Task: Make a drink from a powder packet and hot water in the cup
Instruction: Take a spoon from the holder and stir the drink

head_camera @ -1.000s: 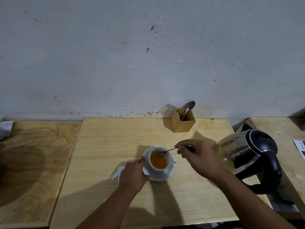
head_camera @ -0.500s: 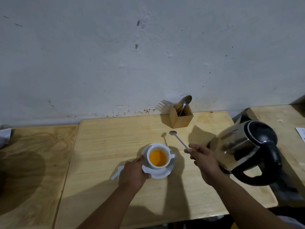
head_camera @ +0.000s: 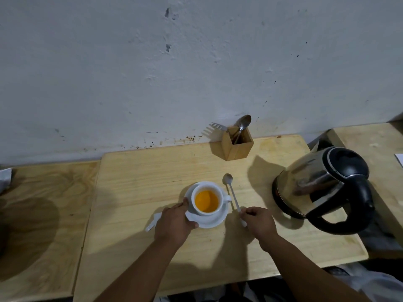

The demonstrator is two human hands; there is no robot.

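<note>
A white cup full of orange drink stands on a white saucer in the middle of the wooden table. My left hand grips the saucer's left rim. A long metal teaspoon lies low just right of the cup, bowl pointing away from me. My right hand pinches its handle end. A white torn packet lies on the table, partly hidden behind my left hand.
A steel electric kettle with a black lid and handle stands at the right. A wooden cutlery box with a fork and a spoon sits by the wall. Another wooden surface adjoins on the left.
My right hand lifted the teaspoon out of the cup, swung it to the right and lowered it beside the saucer. My left hand has stayed on the saucer.
</note>
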